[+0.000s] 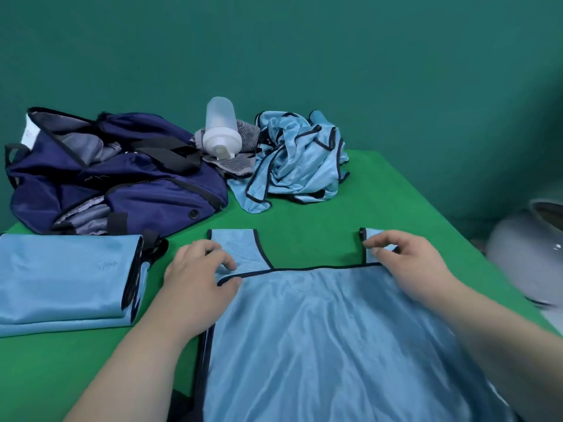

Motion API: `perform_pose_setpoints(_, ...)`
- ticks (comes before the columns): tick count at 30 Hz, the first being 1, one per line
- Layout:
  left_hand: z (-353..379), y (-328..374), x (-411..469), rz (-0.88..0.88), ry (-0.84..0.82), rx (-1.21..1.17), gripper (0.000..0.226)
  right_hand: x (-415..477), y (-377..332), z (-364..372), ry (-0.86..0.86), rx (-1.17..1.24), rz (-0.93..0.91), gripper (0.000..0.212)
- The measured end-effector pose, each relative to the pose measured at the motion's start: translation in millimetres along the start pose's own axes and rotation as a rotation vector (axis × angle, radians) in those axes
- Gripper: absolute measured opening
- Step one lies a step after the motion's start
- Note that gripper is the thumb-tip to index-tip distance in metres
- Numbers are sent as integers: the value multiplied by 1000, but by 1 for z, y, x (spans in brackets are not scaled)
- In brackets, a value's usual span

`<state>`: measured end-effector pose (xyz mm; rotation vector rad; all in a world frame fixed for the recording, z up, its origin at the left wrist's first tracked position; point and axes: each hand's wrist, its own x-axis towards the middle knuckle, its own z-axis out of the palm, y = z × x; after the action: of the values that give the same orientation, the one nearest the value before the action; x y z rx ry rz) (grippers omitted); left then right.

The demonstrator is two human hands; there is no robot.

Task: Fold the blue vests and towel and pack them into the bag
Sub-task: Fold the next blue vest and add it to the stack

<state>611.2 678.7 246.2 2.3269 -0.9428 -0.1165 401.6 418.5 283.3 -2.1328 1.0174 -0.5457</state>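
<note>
A light blue vest (320, 330) with dark trim lies spread flat on a green table (304, 214), neckline pointing away from the person. The left hand (198, 275) pinches the fabric at the base of the vest's left shoulder strap (237, 242), thumb on the neckline trim. The right hand (408, 263) pinches the right shoulder strap (373, 234) between thumb and fingertips. Just left of the vest sits a stack of folded vests (64, 275). Behind the stack, a navy bag (122, 178) lies open and slumped. A translucent white bottle (220, 129) rests tilted on a grey towel (234, 166) beside the bag. More blue vests lie in a crumpled heap (298, 159) just right of the towel, at the table's far edge.
</note>
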Motion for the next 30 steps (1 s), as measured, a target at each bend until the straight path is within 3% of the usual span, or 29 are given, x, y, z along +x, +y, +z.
perform_pose_setpoints(3, -3, 1, -5, -54, -35, 200, 16, -13, 26, -33, 63, -214, -11, 17)
perform_pose_setpoints(8, -1, 1, -9, -65, -6, 305, 19, -10, 61, -55, -76, -469, 53, 20)
perform_pose_setpoints(16, 3, 5, -15, -26, 67, 282, 7, 2, 64, -60, -141, -583, -11, 5)
perform_pose_setpoints(21, 7, 1, -16, 18, 141, 297, 8, 3, 64, -60, -131, -609, -11, 12)
perform_pose_setpoints(30, 7, -2, -15, -5, 83, 320, 12, 1, 67, -58, -100, -626, -95, 26)
